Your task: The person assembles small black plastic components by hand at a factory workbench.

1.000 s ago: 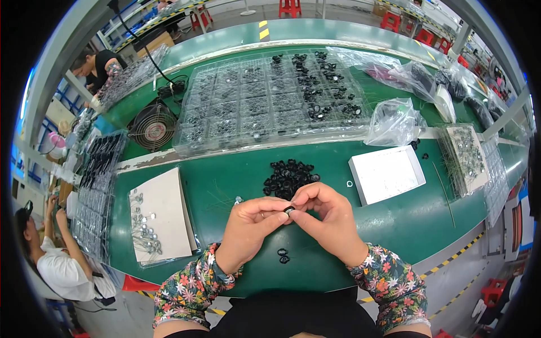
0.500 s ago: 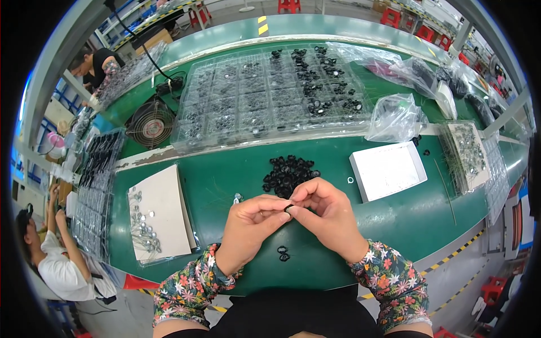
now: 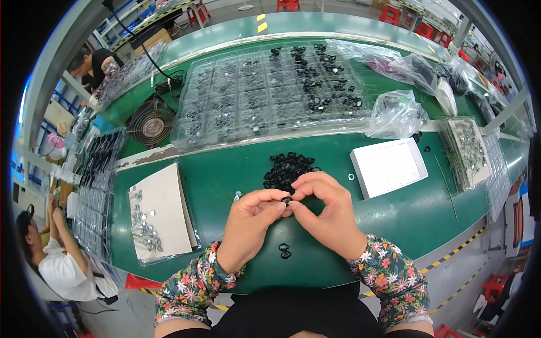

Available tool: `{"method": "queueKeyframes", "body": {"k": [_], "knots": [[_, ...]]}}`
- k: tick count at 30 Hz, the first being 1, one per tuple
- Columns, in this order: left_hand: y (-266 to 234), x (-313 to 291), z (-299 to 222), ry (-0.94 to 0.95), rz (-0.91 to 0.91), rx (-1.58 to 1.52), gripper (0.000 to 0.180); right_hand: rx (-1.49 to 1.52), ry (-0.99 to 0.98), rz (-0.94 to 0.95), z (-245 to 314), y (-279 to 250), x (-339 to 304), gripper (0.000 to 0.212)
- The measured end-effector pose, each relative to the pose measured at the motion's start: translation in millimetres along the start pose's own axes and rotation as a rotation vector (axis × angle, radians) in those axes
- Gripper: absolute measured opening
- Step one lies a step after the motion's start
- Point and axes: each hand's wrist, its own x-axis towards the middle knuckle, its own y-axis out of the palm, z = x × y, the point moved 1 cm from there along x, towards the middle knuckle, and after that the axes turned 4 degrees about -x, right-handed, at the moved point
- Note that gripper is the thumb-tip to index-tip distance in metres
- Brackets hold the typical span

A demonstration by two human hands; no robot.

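Note:
Between the fingertips of both hands is a small black ring-shaped part (image 3: 286, 200). My left hand (image 3: 251, 225) pinches it from the left with thumb and forefinger. Thumb and fingers of my right hand (image 3: 327, 211) close on it from the right. Just beyond the fingers lies a heap of similar black parts (image 3: 287, 168), its near edge partly covered by my right hand. Two more black ring parts (image 3: 285, 251) rest on the green tabletop near me, below the hands. A small clear piece (image 3: 238, 195) shows beside my left forefinger.
Left stands a cardboard sheet (image 3: 166, 211) with small clear pieces on wires. A white open box (image 3: 390, 168) is at right, a small white ring (image 3: 351, 177) beside it. Behind are a compartment tray (image 3: 265, 96), a fan (image 3: 151, 121) and plastic bags (image 3: 394, 115). Co-workers sit at left.
The fingers have shifted their grip, and the black part shows more plainly now. My right thumb has drawn slightly down and back from the left thumb.

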Motion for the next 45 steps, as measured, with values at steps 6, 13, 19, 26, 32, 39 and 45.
{"method": "queueKeyframes", "body": {"k": [6,13,19,26,32,39,45], "knots": [[-4,2,5,0.094,-0.005,0.237,0.017,-0.232,-0.086,-0.012,5,6,-4,0.018],[5,4,7,0.149,-0.034,0.272,0.016,-0.271,-0.095,-0.007,5,8,-2,0.018],[-2,5,8,0.095,-0.019,0.291,0.016,-0.181,-0.019,0.031,0,14,-4,0.019],[6,6,-7,0.226,0.080,0.596,0.029,-0.175,-0.021,0.017,-1,5,-1,0.012],[-6,5,-13,0.304,0.144,0.680,0.033,0.180,0.411,0.210,4,-7,-1,0.012],[-4,6,-17,0.302,0.118,0.659,0.028,-0.069,0.190,0.169,12,-8,-2,0.012],[-5,7,-15,0.248,0.122,0.599,0.026,-0.322,-0.089,0.137,11,-12,1,0.011]]}}
